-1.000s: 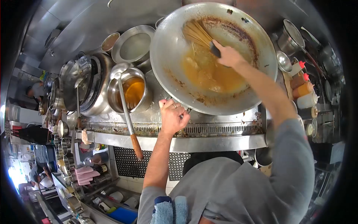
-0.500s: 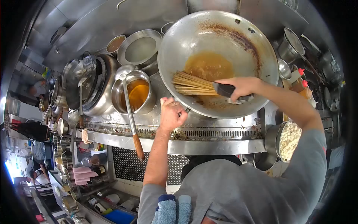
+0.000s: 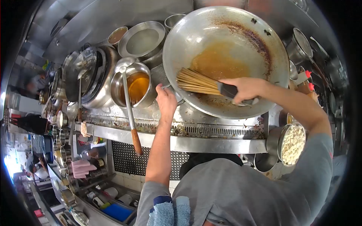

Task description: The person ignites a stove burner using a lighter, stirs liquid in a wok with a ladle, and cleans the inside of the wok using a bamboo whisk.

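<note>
"Bamboo brush (image 3: 198,82), that one, down inside the big wok (image 3: 184,41), bristles against the near-left wall. See the right hand (image 3: 247,90)?"

"Fingers clamped round the brush's dark grip. And the left hand (image 3: 166,101)?"

"Right by the wok's loop handle (image 3: 183,101); I can't tell from where I'm standing whether those fingers are closed on it."

"That worries me. With the wok unsteadied, a hard shove of the brush could rock it and slop that brown liquid (image 3: 222,64) over the rim."

"And the ladle (image 3: 131,116), lying across the pot (image 3: 151,97): its wooden end reaches the worktop's edge (image 3: 218,144), so a knock from the left arm might flip it."

"What's in the pot?"

"Amber liquid (image 3: 140,89). Behind it, the wide pan (image 3: 122,46) holds something cloudy, the small tub (image 3: 110,38) something brown."

"And by the right elbow?"

"Pale cubes (image 3: 294,145), filling a metal container (image 3: 273,138)."
</note>
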Tool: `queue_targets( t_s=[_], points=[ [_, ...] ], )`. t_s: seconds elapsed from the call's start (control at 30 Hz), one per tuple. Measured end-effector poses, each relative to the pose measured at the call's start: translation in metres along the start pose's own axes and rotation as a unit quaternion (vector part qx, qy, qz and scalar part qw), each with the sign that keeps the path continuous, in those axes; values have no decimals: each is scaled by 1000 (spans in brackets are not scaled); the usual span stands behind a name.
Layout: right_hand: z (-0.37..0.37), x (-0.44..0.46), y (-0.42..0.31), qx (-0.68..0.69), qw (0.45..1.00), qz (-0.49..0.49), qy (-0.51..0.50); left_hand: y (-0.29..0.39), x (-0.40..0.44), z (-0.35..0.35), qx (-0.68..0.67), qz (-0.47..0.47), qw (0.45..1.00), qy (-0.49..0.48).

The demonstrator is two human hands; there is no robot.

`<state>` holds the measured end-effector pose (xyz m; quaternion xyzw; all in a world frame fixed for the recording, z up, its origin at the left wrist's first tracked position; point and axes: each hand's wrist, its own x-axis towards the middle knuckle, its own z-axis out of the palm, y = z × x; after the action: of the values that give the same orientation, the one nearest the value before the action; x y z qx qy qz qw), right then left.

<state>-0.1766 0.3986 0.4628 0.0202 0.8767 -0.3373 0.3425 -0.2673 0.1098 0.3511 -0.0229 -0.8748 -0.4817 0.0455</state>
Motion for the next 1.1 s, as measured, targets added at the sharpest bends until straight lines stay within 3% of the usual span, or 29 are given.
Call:
queue_targets(
  t_s=[0.1, 0.17, 0.27, 0.37, 0.43, 0.5, 0.53, 0.6, 0.63, 0.73, 0.77, 0.83, 0.9, 1.0, 1.1],
  points=[
    [-28, -14, -47, 38, 992, 115, -27, -1, 8, 6, -23, -22, 999, 22],
    [-39, 40, -32, 153, 988, 20, 18, -1, 14, 11, -20, -36, 999, 17],
    [-39, 82, -9, -1, 988, -43, 151, -7, 21, 19, -25, -21, 999, 30],
    [-15, 2, -41, -22, 999, 30, 28, -6, 22, 16, -33, -4, 999, 34],
    [-14, 25, 35, -128, 984, -112, 59, -8, 19, 19, -28, -2, 998, 51],
    [-28, 14, -10, -23, 999, 35, -24, -18, 21, 24, -21, 4, 997, 69],
    [-35, 15, -35, 68, 996, 44, -22, -19, 23, 27, -20, 12, 997, 76],
    [-36, 46, -50, 73, 996, 22, 52, -13, 22, 23, -31, -1, 997, 68],
    [-27, 66, -43, 8, 992, -39, 122, -15, 21, 23, -24, 6, 997, 76],
    [-7, 11, -56, -53, 994, 85, 49, -22, 19, 25, -16, 40, 994, 96],
    [-2, 1, -29, 0, 999, 33, -6, -22, 23, 26, -18, 54, 993, 106],
    [2, 6, 12, -139, 967, -196, 85, -25, 22, 26, -28, 75, 991, 111],
    [-13, -3, -21, 10, 999, 23, -21, -25, 20, 28, -26, 76, 988, 134],
    [-24, 57, -35, 47, 996, -7, 72, -21, 20, 31, -30, 83, 986, 142],
    [-12, 44, -33, 49, 997, 32, 56, -19, 14, 26, -26, 81, 985, 148]
  ],
)
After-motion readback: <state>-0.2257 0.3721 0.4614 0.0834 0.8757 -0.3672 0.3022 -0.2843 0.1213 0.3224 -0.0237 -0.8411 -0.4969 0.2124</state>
